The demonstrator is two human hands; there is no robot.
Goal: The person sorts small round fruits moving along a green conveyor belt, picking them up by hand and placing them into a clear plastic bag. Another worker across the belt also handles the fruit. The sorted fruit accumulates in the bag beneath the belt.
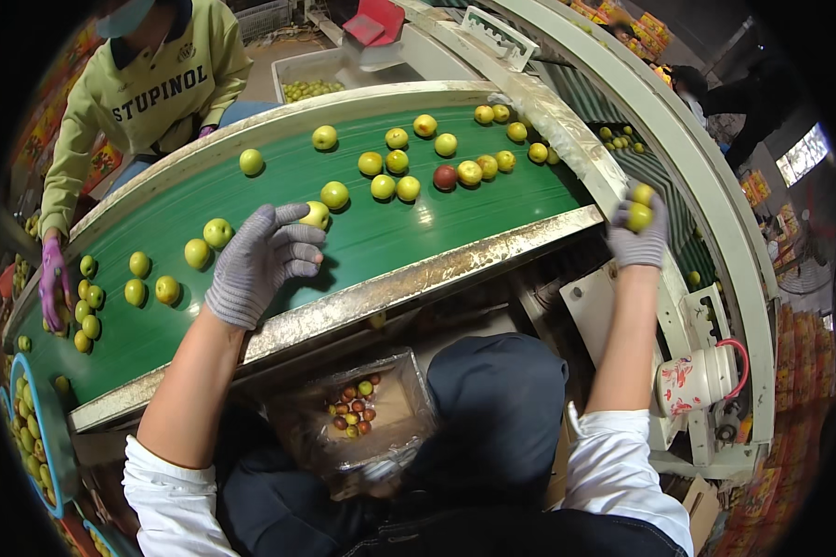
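Note:
My left hand (268,261), in a grey knit glove, is over the near part of the green conveyor belt (418,230). Its fingers are apart, close to a yellow-green fruit (315,215) partly hidden behind them. At the belt's right end my right hand (639,230), gloved alike and slightly blurred, holds yellow-green fruits (639,216) above the frame's rim. Several round fruits lie spread on the belt, mostly yellow-green, with one dark red fruit (445,177) among them.
Across the belt a co-worker's purple-gloved hand (55,285) touches fruit at the left end. A lined box (421,390) with red and green fruits sits by my lap. A blue-rimmed basket (59,445) stands left, a floral cup (697,381) right, beside the curved metal frame (738,230).

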